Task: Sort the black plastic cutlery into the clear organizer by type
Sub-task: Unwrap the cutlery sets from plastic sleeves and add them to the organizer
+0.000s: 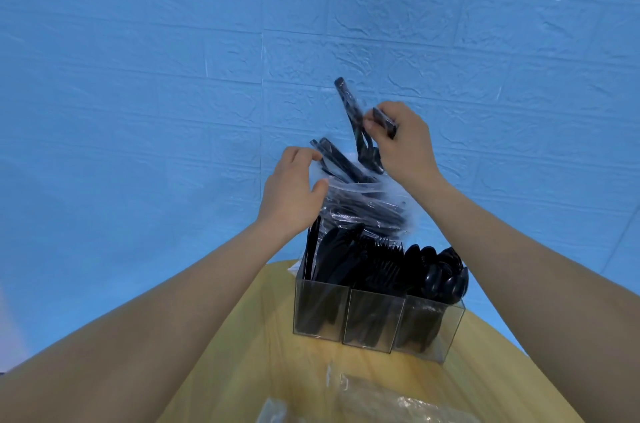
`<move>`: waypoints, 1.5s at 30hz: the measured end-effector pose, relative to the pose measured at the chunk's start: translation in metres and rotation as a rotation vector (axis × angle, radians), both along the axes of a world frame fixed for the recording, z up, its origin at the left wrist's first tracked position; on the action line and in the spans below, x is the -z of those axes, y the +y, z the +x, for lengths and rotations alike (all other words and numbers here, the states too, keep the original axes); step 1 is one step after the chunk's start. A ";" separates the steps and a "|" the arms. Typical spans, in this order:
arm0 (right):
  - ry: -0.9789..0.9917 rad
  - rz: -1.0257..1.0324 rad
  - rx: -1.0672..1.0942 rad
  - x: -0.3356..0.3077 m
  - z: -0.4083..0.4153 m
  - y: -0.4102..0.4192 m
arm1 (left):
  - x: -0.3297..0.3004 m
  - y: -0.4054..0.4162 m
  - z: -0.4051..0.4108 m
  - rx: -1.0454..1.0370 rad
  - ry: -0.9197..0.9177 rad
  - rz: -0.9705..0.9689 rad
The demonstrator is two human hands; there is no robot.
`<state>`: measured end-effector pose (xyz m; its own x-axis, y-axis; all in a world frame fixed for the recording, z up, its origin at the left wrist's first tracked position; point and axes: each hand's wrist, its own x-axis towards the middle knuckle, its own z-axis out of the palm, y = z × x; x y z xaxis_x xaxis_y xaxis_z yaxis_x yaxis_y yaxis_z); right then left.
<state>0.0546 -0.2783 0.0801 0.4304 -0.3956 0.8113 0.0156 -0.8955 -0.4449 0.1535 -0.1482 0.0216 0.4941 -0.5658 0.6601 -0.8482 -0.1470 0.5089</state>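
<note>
No text, label, brand or number can be read anywhere in the view. The crumpled clear plastic wrappers (pixel 391 402) at the bottom edge are perhaps printed, but they appear too blurred to tell.

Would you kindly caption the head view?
Left hand holds clear bag; right hand lifts wrapped cutlery above organizer.

Staged indoor spot: blue brick-pattern wall (pixel 173 76), wooden table (pixel 277 370).
</note>
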 end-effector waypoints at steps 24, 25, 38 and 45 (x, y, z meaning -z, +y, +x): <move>0.775 -0.211 0.077 0.122 -0.162 0.155 | 0.092 0.154 -0.141 0.168 0.678 -0.116; 0.796 -0.192 0.112 0.129 -0.168 0.156 | 0.099 0.160 -0.141 0.147 0.701 -0.105; 0.727 0.115 0.066 0.170 -0.185 0.177 | 0.134 0.220 -0.138 0.093 0.838 -0.230; 0.676 0.244 -0.114 0.177 -0.177 0.203 | 0.132 0.210 -0.152 0.203 0.866 -0.372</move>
<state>-0.1228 -0.0753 -0.0970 0.8555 -0.4545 0.2479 -0.2462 -0.7784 -0.5775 0.0011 0.0622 -0.1102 0.8100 -0.5225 0.2662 -0.1476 0.2576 0.9549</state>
